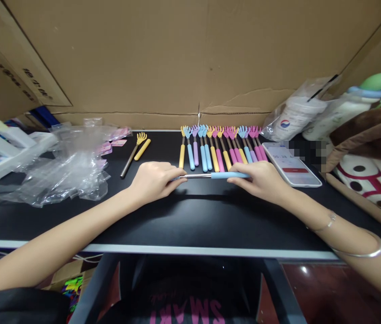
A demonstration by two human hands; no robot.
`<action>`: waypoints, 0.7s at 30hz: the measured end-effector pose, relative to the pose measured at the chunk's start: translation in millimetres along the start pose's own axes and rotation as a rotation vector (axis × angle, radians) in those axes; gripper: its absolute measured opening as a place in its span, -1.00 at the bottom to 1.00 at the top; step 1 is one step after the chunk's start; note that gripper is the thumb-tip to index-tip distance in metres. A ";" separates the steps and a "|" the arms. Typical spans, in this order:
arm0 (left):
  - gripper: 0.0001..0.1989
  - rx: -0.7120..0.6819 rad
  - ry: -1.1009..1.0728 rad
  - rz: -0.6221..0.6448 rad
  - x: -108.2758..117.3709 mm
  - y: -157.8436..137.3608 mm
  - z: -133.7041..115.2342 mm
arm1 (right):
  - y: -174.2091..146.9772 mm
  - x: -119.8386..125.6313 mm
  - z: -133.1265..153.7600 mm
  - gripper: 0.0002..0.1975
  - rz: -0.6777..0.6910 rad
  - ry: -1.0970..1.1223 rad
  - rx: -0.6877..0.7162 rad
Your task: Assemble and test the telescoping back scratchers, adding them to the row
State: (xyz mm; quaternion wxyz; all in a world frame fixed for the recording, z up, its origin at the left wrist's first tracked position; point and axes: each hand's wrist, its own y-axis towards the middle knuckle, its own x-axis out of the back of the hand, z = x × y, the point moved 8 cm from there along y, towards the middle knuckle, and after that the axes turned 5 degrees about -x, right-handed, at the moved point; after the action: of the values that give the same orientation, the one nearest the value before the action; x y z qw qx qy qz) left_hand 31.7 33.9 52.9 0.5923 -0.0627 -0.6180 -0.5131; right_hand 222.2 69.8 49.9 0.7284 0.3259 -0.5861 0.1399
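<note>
A back scratcher (222, 175) with a blue grip and a metal rod is held level above the black table, between my two hands. My left hand (156, 180) pinches its left end, and the fingers hide most of the head there. Around the blue grip at the other end, my right hand (257, 177) is closed. Behind my hands lies a row of several back scratchers (207, 155) in yellow, blue, purple and pink. Left of the row, a yellow claw with a dark rod (129, 157) rests beside a loose yellow grip (142, 149).
Clear plastic bags (75, 166) are heaped at the left, by a white plastic rack (11, 153). To the right lie a phone (294, 168) and a bagged cup (294, 117), near a cloth bag (372, 175). A cardboard wall (163, 58) closes off the back.
</note>
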 end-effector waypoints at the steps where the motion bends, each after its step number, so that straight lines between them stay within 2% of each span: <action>1: -0.75 -0.001 0.003 -0.006 0.4 -0.1 0.0 | 0.4 -1.0 -0.6 -0.60 0.012 0.028 -0.012; 12: -0.75 -0.075 0.048 -0.054 9.5 3.4 -5.0 | 3.1 -15.5 4.3 -0.61 0.278 0.438 -0.099; 21: -0.72 -0.153 0.145 -0.066 10.4 3.0 -8.4 | -0.4 -36.3 3.6 -0.53 0.476 0.634 -0.214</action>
State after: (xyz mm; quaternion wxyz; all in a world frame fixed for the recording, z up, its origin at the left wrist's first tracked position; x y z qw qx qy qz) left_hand 36.3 23.8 60.9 0.6119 -0.0501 -0.5341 -0.5812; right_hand 209.7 73.7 15.8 0.8501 0.0444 -0.4027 0.3364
